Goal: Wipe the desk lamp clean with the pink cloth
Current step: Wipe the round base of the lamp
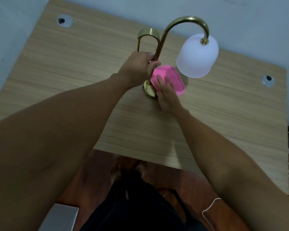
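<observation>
A brass desk lamp (177,22) stands in the middle of the wooden desk (73,67), with a curved neck and a frosted white shade (197,57) hanging at the right. My left hand (137,67) grips the lamp's upright stem. My right hand (167,95) presses the folded pink cloth (172,79) down on the round brass base (149,91); the cloth hides most of the base.
Two round cable holes (64,20) (268,80) sit in the desk near its far corners. A wall runs behind the desk. Below the near edge are a reddish wooden floor, my feet, a grey box (60,217) and white cords (210,207) at the right.
</observation>
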